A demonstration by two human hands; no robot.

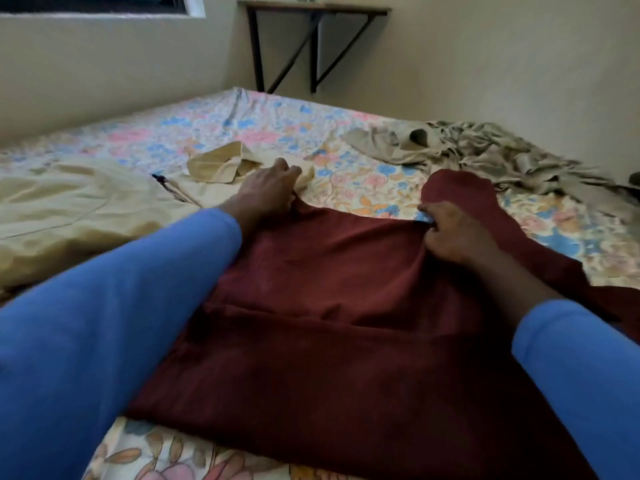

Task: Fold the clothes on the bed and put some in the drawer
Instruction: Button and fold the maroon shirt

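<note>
A dark maroon cloth garment (346, 306) is lying spread across the near part of the bed, on a floral sheet in pink, blue and orange (207, 126). The person is leaning over it, both arms in long blue sleeves (104, 323). The left hand (266, 192) is curling its fingers round the garment's far left corner and pinching the cloth there. The right hand (457, 237) is gripping the far edge further right, fingers bunched tight on the fabric, which is puckering under them. Beyond that hand, part of the maroon cloth is standing up in a rounded fold.

To the left, touching the maroon piece, a pale yellow collared garment (86, 209) is lying flat. Well apart, toward the far right of the bed, a crumpled heap of grey-beige clothes (467, 147) is sitting. A wooden wall shelf on black brackets (318, 8) is hanging above the bed's far end, and a dark-framed window (97, 5) is showing at the upper left.
</note>
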